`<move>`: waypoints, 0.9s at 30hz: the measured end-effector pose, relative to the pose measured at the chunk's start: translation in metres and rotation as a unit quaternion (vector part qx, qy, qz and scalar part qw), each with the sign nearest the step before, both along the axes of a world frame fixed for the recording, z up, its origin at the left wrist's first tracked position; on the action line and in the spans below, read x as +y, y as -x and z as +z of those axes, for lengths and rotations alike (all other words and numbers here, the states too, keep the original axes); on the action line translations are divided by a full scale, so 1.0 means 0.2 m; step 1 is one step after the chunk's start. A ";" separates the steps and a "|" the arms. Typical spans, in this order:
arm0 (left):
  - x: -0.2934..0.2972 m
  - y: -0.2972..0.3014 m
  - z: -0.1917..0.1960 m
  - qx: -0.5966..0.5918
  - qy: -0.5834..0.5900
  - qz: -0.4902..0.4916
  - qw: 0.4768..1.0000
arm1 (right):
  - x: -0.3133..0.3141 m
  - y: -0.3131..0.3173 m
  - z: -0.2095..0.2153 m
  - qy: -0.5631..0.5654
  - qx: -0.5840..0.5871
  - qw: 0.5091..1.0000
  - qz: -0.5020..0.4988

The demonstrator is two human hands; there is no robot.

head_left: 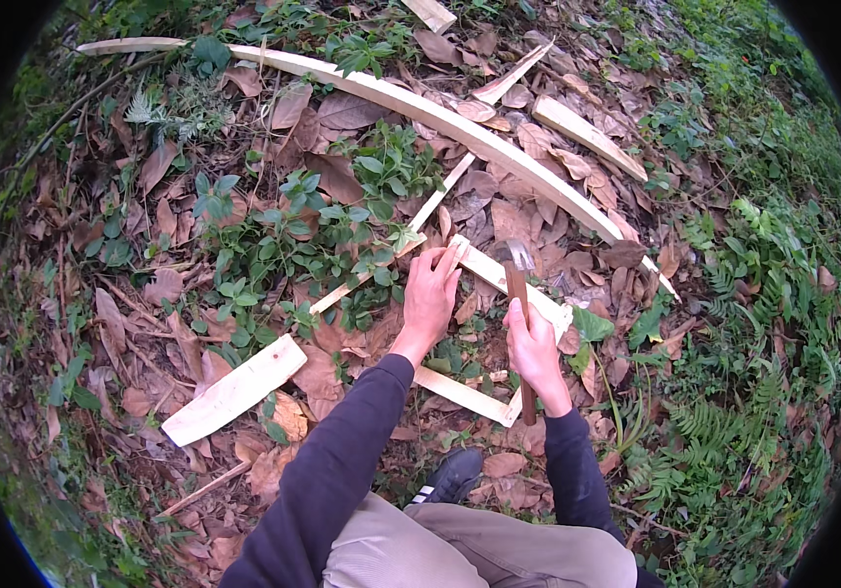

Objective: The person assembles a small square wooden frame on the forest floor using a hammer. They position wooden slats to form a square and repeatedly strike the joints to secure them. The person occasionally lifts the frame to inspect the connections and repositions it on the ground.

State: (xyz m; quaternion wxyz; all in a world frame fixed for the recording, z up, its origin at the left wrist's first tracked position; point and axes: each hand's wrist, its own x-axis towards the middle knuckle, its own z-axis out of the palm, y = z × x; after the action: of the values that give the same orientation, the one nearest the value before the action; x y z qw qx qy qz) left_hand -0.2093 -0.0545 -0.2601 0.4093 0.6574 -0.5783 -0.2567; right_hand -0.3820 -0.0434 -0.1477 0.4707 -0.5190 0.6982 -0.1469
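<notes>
1. One hammer is gripped in the right hand.
2. Wooden board is touched at its far-left end by the left hand, half curled, closure unclear.
3. Board's long axis is slanted rightward, bodyward.

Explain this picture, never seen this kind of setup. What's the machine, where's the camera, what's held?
No machine: these are a person's bare hands. The view comes from the left of two fisheye cameras worn on the head, looking down, so straight edges bend toward the rim. The right hand grips a hammer by its wooden handle. The left hand has its fingers at the upper end of a pale wooden strip; whether it grips it is unclear. The ground is covered with dry leaves and green plants. On it lie more wood, including a short plank at left and a long strip beyond the hands.
</notes>
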 end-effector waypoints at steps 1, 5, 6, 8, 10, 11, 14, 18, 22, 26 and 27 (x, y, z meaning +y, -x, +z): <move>0.00 0.00 0.00 -0.004 0.008 -0.003 1.000 | 0.00 -0.02 0.03 0.012 0.014 1.000 0.005; 0.00 0.00 -0.01 -0.032 0.041 -0.019 0.998 | -0.03 -0.06 0.04 0.080 0.017 0.995 0.057; 0.00 0.00 -0.01 -0.033 0.039 -0.023 0.998 | -0.05 -0.08 0.05 0.111 0.021 0.990 0.083; 0.00 0.00 -0.02 -0.036 0.036 -0.030 0.998 | -0.09 -0.11 0.09 0.109 0.043 0.988 0.103; 0.00 -0.01 -0.04 -0.046 0.042 -0.033 0.997 | -0.14 -0.12 0.09 0.119 0.075 0.981 0.133; 0.01 -0.01 -0.04 -0.051 0.045 -0.035 0.997 | -0.16 -0.12 0.08 0.130 0.096 0.975 0.152; 0.00 -0.01 -0.05 -0.068 0.033 -0.049 0.996 | -0.16 -0.13 0.09 0.184 0.100 0.964 0.165; 0.00 0.00 -0.06 -0.058 0.048 -0.053 0.996 | -0.12 -0.09 -0.01 0.236 0.112 0.947 0.186; 0.00 -0.01 -0.07 -0.057 0.044 -0.055 0.996 | -0.18 -0.11 0.02 0.228 0.119 0.950 0.177; -0.01 -0.01 -0.05 -0.056 0.043 -0.057 0.996 | -0.16 -0.11 0.07 0.285 0.100 0.941 0.154; -0.02 0.00 -0.04 -0.054 0.048 -0.061 0.996 | -0.15 -0.06 -0.02 0.259 0.133 0.939 0.183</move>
State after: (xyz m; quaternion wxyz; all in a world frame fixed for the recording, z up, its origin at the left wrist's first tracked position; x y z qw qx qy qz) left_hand -0.2097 -0.0592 -0.2681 0.3918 0.6132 -0.6504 -0.2178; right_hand -0.3695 -0.0738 -0.1526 0.2415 -0.7564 0.5854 -0.1637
